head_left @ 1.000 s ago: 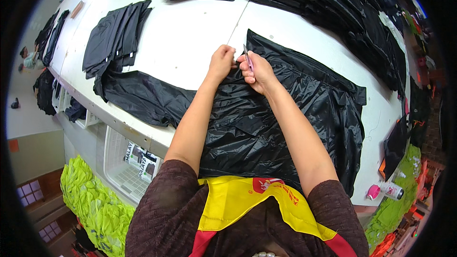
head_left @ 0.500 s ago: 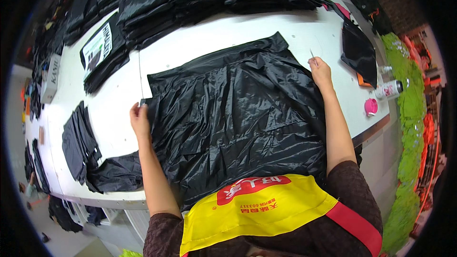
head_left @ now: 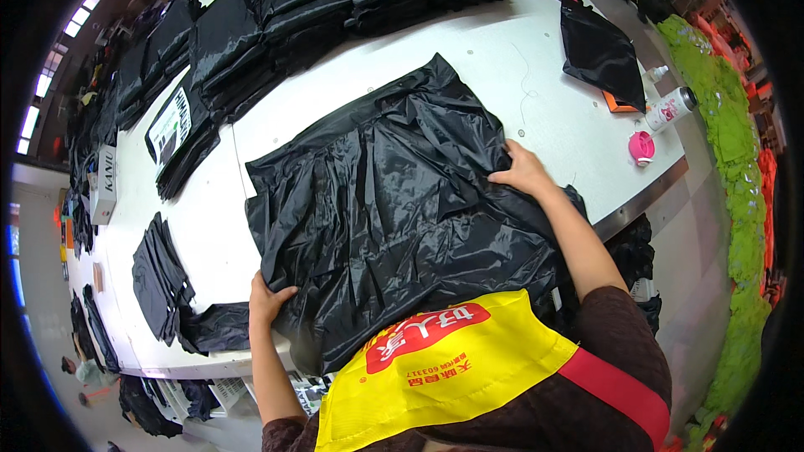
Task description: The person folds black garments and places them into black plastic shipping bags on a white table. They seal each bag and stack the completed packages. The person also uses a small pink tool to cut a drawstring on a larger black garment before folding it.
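A shiny black garment (head_left: 377, 192) lies spread and wrinkled on the white table in front of me, its near part reaching my yellow apron (head_left: 452, 360). At its left side, near the table's front edge, my left hand (head_left: 268, 301) is closed on the cloth. The thumb lies on top and the other fingers are mostly hidden. Farther up on the opposite side, my right hand (head_left: 526, 171) grips the garment's right edge, thumb on the cloth, which is bunched beside it. A loose thread (head_left: 526, 75) lies on the table beyond my right hand.
Stacks of folded black garments (head_left: 310, 8) line the far side. A printed bag (head_left: 173, 130) lies left of them. Smaller black pieces (head_left: 161, 276) are at left. A black pouch (head_left: 601, 54), white bottle (head_left: 670, 109) and pink cup (head_left: 641, 148) stand right. Green material (head_left: 712, 201) is heaped beyond.
Both hands have come nearer to me along the garment's sides. The thin thing that my right hand held is no longer in it. My view has shifted; a person's hands show at the far left.
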Available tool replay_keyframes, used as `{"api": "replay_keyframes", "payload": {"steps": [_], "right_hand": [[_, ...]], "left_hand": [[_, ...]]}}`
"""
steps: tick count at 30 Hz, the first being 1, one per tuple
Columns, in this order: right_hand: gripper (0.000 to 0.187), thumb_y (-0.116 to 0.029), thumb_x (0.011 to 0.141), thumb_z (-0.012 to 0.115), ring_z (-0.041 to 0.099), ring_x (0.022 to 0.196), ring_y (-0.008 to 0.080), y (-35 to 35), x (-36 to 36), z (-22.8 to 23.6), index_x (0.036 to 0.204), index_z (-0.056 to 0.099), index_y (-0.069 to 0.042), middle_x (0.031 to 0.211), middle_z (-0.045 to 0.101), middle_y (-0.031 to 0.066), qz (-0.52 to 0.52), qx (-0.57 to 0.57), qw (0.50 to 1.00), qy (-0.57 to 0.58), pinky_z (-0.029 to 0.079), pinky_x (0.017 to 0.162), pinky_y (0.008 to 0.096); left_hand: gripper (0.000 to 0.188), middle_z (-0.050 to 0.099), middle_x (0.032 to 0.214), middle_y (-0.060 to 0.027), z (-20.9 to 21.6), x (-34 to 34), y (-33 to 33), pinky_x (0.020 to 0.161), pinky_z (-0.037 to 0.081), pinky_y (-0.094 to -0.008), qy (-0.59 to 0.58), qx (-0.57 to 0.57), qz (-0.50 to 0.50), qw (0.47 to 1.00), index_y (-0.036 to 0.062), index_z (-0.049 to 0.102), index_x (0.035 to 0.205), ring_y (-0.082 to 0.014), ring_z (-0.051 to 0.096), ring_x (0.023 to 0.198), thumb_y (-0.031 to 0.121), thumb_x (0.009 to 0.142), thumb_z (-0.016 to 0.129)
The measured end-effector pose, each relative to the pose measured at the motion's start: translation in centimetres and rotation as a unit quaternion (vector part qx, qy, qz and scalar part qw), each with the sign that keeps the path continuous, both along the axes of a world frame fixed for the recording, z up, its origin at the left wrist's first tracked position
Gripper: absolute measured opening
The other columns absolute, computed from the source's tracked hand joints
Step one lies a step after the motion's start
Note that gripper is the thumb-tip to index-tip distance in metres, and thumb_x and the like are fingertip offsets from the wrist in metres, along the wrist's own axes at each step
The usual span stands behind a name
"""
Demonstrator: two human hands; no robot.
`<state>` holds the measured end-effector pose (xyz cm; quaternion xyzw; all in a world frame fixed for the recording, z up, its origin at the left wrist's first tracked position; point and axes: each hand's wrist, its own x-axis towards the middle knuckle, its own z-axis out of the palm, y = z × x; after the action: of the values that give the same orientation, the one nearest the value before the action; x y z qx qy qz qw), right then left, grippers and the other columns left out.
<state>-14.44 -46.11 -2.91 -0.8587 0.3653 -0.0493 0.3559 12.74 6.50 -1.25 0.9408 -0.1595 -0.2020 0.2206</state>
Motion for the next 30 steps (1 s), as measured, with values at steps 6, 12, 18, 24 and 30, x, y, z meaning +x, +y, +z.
{"api": "replay_keyframes", "payload": {"steps": [6,12,18,24,30], "right_hand": [[0.042,-0.015,0.065,0.063,0.062,0.083,0.0308,3.4,0.6,-0.5,0.101,0.059,0.007,0.09,0.064,0.02,-0.066,0.089,0.987,-0.116,0.048,0.075,0.0359],[0.052,-0.01,0.068,0.062,0.06,0.087,0.0226,7.7,-5.9,9.5,0.116,0.053,0.007,0.1,0.062,0.0137,-0.124,0.408,0.872,-0.239,0.048,0.081,0.0327],[0.057,-0.025,0.073,0.063,0.061,0.099,0.0287,12.0,-15.8,17.8,0.121,0.052,0.005,0.109,0.062,0.015,-0.088,0.442,0.82,-0.354,0.048,0.09,0.0365],[0.06,-0.04,0.072,0.06,0.061,0.093,0.0278,5.4,-16.1,24.8,0.114,0.056,0.003,0.101,0.063,0.015,-0.005,0.205,0.944,-0.258,0.047,0.085,0.0356],[0.068,-0.055,0.072,0.058,0.062,0.088,0.0269,-7.8,0.3,33.2,0.108,0.061,0.002,0.094,0.064,0.015,0.034,-0.187,0.971,-0.148,0.046,0.08,0.0347]], "left_hand": [[0.052,0.063,0.101,-0.0201,-0.8,-2.1,-0.7,0.088,0.044,-0.0348,0.018,-0.042,0.076,0.996,-0.0024,0.052,0.115,-0.0338,0.06,0.094,0.01,0.067,0.069],[0.048,0.062,0.098,-0.0086,4.8,-10.6,5.6,0.084,0.042,-0.0267,0.098,-0.247,0.2,0.943,-0.0044,0.054,0.113,-0.0179,0.056,0.088,-0.001,0.066,0.06],[0.049,0.06,0.1,-0.0074,14.1,-16.4,10.6,0.083,0.043,-0.0272,0.07,-0.304,0.268,0.912,-0.0017,0.055,0.113,-0.0181,0.055,0.089,0.002,0.065,0.063],[0.049,0.052,0.124,-0.0119,27.1,-16.1,14.5,0.099,0.039,-0.0364,-0.102,-0.562,0.306,0.761,-0.002,0.043,0.128,-0.0249,0.053,0.109,0.013,0.084,0.059],[0.053,0.056,0.118,-0.0131,34.0,-0.7,10.5,0.085,0.044,-0.0336,-0.217,-0.538,0.207,0.788,0.0037,0.04,0.131,-0.0223,0.056,0.098,0.03,0.087,0.055]]}}
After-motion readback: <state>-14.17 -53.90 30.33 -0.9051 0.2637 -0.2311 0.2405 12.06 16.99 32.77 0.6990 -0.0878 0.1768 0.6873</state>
